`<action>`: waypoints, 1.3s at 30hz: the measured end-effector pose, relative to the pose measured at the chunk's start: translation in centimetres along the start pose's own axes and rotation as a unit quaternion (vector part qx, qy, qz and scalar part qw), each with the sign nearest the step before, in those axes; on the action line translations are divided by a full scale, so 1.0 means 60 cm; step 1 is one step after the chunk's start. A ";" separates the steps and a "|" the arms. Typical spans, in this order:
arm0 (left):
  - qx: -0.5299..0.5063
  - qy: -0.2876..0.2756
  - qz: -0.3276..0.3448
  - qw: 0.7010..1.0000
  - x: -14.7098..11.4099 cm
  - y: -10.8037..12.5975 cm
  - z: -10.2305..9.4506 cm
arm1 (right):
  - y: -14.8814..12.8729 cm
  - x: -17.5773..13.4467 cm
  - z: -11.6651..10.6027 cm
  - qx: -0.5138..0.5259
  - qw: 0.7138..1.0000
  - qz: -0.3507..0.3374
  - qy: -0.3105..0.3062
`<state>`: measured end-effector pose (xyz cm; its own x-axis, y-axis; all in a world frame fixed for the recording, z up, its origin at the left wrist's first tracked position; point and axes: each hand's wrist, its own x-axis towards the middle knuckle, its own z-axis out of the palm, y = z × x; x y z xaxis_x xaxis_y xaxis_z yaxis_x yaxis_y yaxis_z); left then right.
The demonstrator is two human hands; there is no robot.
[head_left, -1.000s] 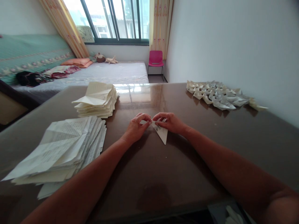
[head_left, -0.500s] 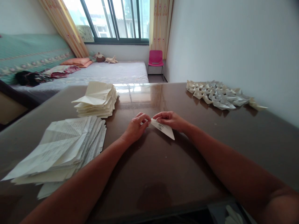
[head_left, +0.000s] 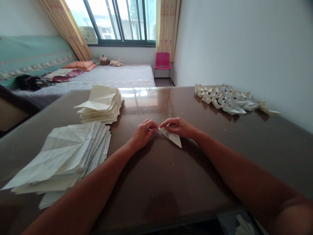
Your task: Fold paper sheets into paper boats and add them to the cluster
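Observation:
A small folded paper [head_left: 174, 138], white with dark marks and shaped like a triangle, is held between my two hands over the middle of the table. My left hand [head_left: 145, 133] pinches its left corner between thumb and fingers. From above, my right hand [head_left: 178, 126] grips the upper edge, with the fingers bent over it and hiding part of the paper. One pointed corner sticks out below my right hand, toward me.
Creased printed sheets [head_left: 63, 153] are stacked at the near left, with a cream paper stack [head_left: 100, 104] behind them. Several folded paper boats [head_left: 226, 98] stand at the far right by the wall. The brown table [head_left: 156, 179] is glossy. Beyond it are a bed [head_left: 117, 75] and a pink chair [head_left: 162, 61].
My right hand's fingers have shifted slightly left, closer to my left hand. The paper has tilted a little and its lower corner has moved slightly left. Both hands keep hold.

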<state>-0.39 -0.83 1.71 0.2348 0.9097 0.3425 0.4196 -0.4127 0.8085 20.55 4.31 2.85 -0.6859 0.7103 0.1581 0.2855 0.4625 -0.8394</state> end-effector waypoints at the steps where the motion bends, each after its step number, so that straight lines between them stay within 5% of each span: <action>1: -0.016 -0.002 -0.013 1.000 0.000 -0.002 0.001 | 0.001 0.000 -0.001 -0.015 1.000 -0.021 0.005; 9: -0.129 -0.039 -0.099 0.986 0.001 -0.014 0.004 | 0.015 0.000 0.002 -0.121 0.984 -0.127 0.011; 16: -0.210 -0.007 -0.172 0.962 0.003 0.009 0.008 | 0.011 -0.001 0.004 -0.137 0.982 -0.126 -0.001; 29: -0.207 -0.038 -0.237 0.948 0.005 0.010 0.003 | -0.012 -0.008 0.013 -0.161 0.977 -0.134 0.026; 39: 0.016 -0.098 -0.161 0.982 0.004 0.017 -0.011 | -0.011 -0.006 0.010 -0.091 0.989 -0.103 0.049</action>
<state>-0.48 -1.02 2.91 0.2490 0.9681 -0.0299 0.5269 -0.1095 0.8429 20.19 3.40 3.04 -0.6765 0.6345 0.3739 0.2681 0.6850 -0.6774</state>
